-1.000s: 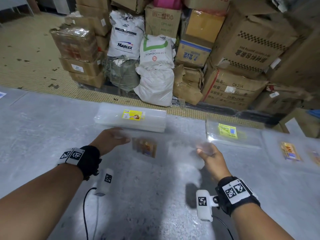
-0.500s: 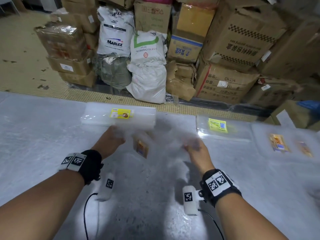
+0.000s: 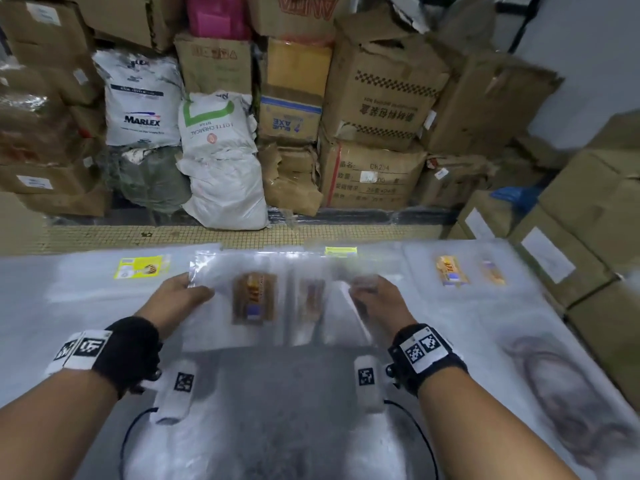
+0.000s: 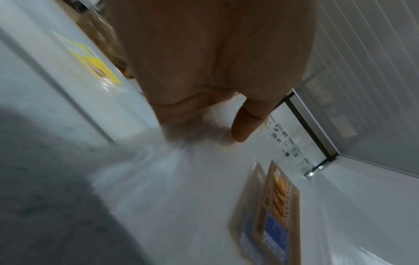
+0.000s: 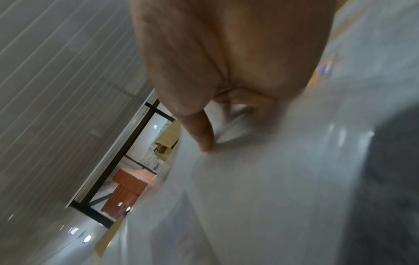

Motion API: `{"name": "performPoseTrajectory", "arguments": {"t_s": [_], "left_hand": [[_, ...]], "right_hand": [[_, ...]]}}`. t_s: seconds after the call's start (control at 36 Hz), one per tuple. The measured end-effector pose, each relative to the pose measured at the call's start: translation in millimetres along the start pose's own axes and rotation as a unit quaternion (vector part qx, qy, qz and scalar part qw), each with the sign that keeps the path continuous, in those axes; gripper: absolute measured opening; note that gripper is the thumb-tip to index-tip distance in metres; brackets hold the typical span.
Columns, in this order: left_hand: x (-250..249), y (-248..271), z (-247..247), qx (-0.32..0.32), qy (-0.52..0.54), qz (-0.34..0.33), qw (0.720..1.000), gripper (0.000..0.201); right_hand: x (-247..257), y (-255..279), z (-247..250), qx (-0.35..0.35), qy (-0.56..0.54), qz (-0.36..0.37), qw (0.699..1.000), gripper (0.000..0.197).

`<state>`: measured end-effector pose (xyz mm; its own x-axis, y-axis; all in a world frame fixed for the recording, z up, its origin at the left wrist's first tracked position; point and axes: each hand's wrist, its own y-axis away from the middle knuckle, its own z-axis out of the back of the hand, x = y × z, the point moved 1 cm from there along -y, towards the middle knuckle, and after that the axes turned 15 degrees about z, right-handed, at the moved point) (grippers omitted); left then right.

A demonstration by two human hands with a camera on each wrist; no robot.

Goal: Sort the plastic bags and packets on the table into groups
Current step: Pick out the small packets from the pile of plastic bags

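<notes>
Grey tabletop w/ stacked cartons behind: we hold a clear plastic bag w/ brown printed label between both hands, left hand & right hand each pinching an edge, mid-sort; next, probably lay it w/ the matching orange-label bags right of it.

A white sack reads "MARLEX"; the sack beside it "LOTTE CHEMICAL", upside down; a carton "BLUE AXE", inverted; another carton "CH204".

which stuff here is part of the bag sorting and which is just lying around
Part of the job:
clear bag held by left hand and right hand
yellow-label stack
orange-label packets

Lying about:
cardboard boxes
white sacks
</notes>
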<state>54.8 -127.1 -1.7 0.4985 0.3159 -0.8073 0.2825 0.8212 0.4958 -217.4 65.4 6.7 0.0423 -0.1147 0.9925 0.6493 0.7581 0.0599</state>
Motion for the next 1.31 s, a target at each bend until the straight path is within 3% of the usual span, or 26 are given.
{"name": "performPoseTrajectory", "arguments": {"t_s": [0.06,0.19,0.28,0.44,0.47,0.53,0.61,0.67,0.81,1.08,1.31], "left_hand": [[-12.6,-5.2,-17.1,0.014,0.015,0.006,1.0,0.021],[-45.9,-18.8,-59.2,0.081,-0.001,0.027,0.996,0.018],[-67.3,-23.1,-88.9,0.115,-0.052,0.014,0.992,0.02],[-113.0,-15.5,-159.9,0.16,-0.076,-0.027,0.984,0.025],[-117.2,-14.8,-171.4,0.169,-0.079,-0.031,0.982,0.023],[-125.6,-11.9,-196.4,0.186,-0.087,-0.034,0.978,0.022],[-138.1,-12.2,-237.0,0.193,-0.097,-0.031,0.976,0.022],[-147.4,-14.1,-264.4,0.194,-0.103,-0.027,0.975,0.021],[-166.1,-25.2,-327.9,0.171,-0.115,-0.013,0.979,0.019],[-172.4,-39.4,-425.2,0.098,-0.098,0.058,0.989,0.024],[-166.3,-55.0,-463.3,0.036,-0.149,0.088,0.984,0.05]], "right_hand": [[2.6,-6.7,19.0,-0.011,-0.03,-0.019,0.999,0.017],[12.7,-22.7,67.5,-0.034,0.029,0.002,0.999,0.018],[17.1,-29.3,96.9,-0.053,0.091,-0.011,0.994,0.006],[25.1,-41.7,169.5,-0.103,0.131,-0.044,0.985,0.031],[24.5,-43.3,182.5,-0.114,0.134,-0.048,0.983,0.03],[24.2,-48.3,208.0,-0.132,0.146,-0.048,0.979,0.009],[17.5,-66.6,246.5,-0.152,0.157,-0.062,0.974,0.014],[12.5,-80.8,270.2,-0.164,0.167,-0.065,0.97,0.026],[-6.6,-121.4,327.4,-0.149,0.22,-0.077,0.961,0.006],[-35.8,-183.8,400.7,-0.086,0.297,-0.102,0.946,0.033],[-50.5,-215.1,422.8,-0.049,0.315,-0.114,0.941,0.052]]}}
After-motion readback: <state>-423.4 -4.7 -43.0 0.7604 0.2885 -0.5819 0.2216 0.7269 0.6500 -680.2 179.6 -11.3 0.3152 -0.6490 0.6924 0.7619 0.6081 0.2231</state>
